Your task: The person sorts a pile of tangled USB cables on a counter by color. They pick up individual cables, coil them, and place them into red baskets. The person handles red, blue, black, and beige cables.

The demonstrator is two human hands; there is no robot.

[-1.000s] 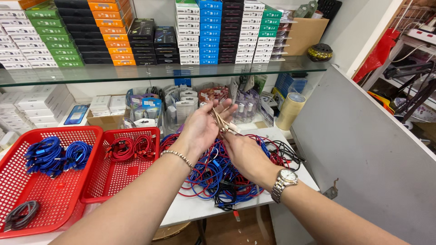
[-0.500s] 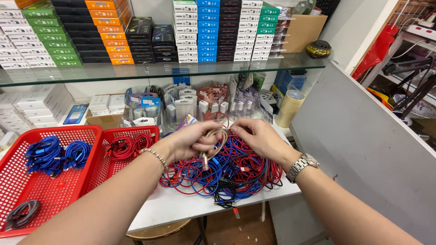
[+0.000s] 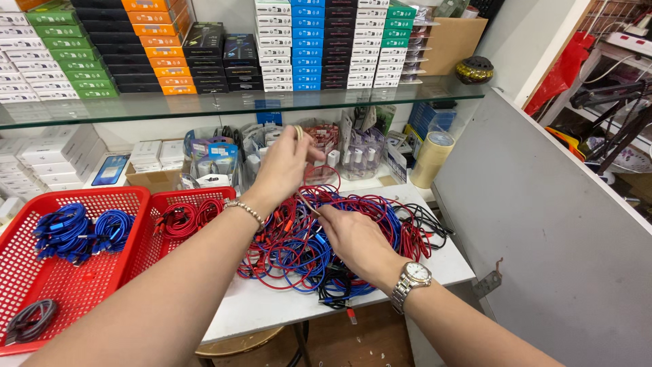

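A red cable (image 3: pixel 326 178) is pinched in the raised left hand (image 3: pixel 284 166) and closed right hand (image 3: pixel 353 234), above a tangled cable pile (image 3: pixel 299 248) on the tabletop (image 3: pixel 272 309). Red baskets (image 3: pixel 139 204) are set alongside; a tape roll (image 3: pixel 430 159) stands behind.

- two red baskets (image 3: pixel 129 204) at worktop's left edge
- two hands: left hand (image 3: pixel 285 166), right hand (image 3: pixel 353 238)
- one wristwatch (image 3: pixel 412 277)
- one tape roll (image 3: pixel 432 158) near back right corner
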